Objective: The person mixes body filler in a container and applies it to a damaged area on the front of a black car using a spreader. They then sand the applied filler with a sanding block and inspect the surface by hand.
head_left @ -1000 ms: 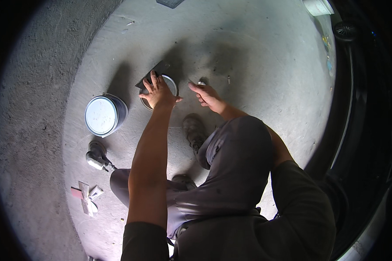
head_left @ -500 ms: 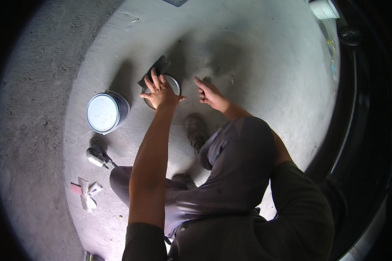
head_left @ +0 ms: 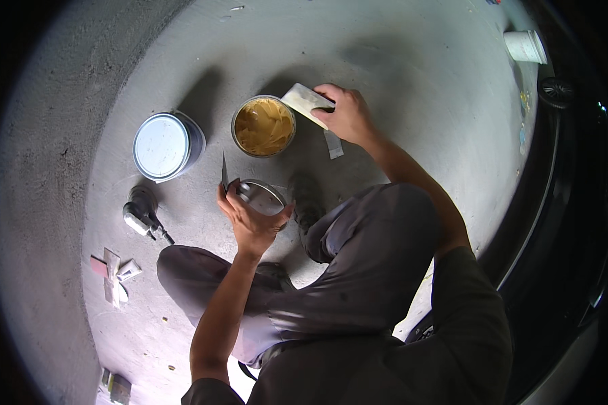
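An uncovered round can [head_left: 234, 137] of yellow-brown putty [head_left: 265, 127] stands on the floor ahead of me. My left hand [head_left: 253, 228], on the near side of the can, is closed on its round lid [head_left: 271, 190]. A thin grey blade [head_left: 224, 170] sticks up beside those fingers; whether they hold it too I cannot tell. To the right of the can, my right hand [head_left: 350, 116] grips a broad pale putty spreader [head_left: 305, 102], whose far end is by the can's rim. Below that hand shows a small whitish strip [head_left: 334, 144].
Left of the putty stands a closed can with a pale lid [head_left: 161, 146]. Nearer lie a power sander [head_left: 140, 216] and a cluster of flat scrapers [head_left: 112, 277]. A white bucket [head_left: 525, 47] and a dark vehicle [head_left: 554, 223] are at the right. My shoe [head_left: 307, 199] is close to the lid.
The lid has come off the can and moved toward me in my left hand, baring the putty. My right hand, previously without the spreader, has moved up and right and now holds it.
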Available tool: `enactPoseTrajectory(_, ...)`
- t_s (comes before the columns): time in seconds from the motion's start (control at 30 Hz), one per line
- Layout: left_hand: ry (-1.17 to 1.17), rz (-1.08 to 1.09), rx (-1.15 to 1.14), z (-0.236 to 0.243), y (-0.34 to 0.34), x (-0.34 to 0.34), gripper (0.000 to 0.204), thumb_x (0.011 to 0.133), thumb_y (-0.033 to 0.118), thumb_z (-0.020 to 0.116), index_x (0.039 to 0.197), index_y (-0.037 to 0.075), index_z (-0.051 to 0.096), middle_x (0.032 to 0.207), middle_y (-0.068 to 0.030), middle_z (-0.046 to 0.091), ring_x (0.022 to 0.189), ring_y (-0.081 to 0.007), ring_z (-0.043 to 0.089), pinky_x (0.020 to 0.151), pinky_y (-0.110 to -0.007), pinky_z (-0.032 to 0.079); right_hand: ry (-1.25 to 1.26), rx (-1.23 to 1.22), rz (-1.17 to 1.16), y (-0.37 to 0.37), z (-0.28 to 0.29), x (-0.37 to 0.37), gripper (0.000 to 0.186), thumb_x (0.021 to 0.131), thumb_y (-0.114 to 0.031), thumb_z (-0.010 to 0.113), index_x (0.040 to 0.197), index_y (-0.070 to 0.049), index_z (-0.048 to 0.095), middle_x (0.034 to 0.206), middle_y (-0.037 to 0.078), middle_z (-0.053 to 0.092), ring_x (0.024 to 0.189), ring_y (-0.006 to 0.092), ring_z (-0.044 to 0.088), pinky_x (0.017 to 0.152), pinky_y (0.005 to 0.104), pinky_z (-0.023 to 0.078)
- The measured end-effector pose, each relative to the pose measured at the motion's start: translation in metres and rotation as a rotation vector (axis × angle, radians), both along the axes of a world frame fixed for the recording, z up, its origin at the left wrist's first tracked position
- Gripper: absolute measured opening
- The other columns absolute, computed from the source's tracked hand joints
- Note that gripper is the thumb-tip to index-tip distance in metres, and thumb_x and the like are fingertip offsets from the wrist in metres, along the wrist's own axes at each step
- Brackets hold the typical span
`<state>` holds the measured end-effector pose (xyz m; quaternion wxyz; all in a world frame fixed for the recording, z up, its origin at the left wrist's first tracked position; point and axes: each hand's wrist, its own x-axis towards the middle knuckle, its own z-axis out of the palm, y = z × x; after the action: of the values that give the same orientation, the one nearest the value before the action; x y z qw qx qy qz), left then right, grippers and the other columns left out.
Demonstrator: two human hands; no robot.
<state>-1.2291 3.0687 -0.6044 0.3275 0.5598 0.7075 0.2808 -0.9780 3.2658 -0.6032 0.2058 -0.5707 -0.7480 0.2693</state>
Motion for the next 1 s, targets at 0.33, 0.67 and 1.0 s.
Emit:
enactPoseTrajectory(0.33, -0.083, 0.090, -0.277, -0.064, 0.022, 0.001, 0.126, 0.067, 0.063, 0.094, 0.147, -0.010, 0.030, 0.145, -0.0309, 0.040, 0.141, -0.0438, 0.034, 0.115, -0.051, 0.040, -0.453, -0.182, 0.600, 0.025, -0.045, -0.113, 0.026, 0.087, -0.021, 0.068, 0.089, 0.004, 0.073, 0.087, 0.024, 0.074, 0.086, 0.0418, 0.074, 0.081, 0.0500, 0.059)
enactPoseTrajectory(0.67, -0.199, 0.087, -0.190, -0.077, 0.043, 0.003, 0.127, 0.066, 0.066, 0.092, 0.149, -0.009, 0.032, 0.142, -0.0272, 0.045, 0.133, -0.0421, 0.039, 0.115, -0.051, 0.038, -0.375, -0.438, 0.355, 0.019, -0.082, -0.134, 0.026, 0.081, -0.017, 0.062, 0.086, 0.004, 0.077, 0.093, 0.028, 0.075, 0.090, 0.0428, 0.075, 0.081, 0.0490, 0.058)
enactPoseTrajectory(1.0, -0.141, -0.005, -0.192, -0.074, 0.041, -0.005, 0.124, 0.066, 0.062, 0.095, 0.151, -0.006, 0.036, 0.142, -0.0293, 0.046, 0.135, -0.0419, 0.044, 0.113, -0.046, 0.044, -0.067, -0.608, -0.107, 0.015, -0.120, -0.107, 0.027, 0.084, -0.025, 0.080, 0.096, -0.001, 0.078, 0.090, 0.007, 0.078, 0.085, 0.0154, 0.071, 0.077, 0.0337, 0.055)
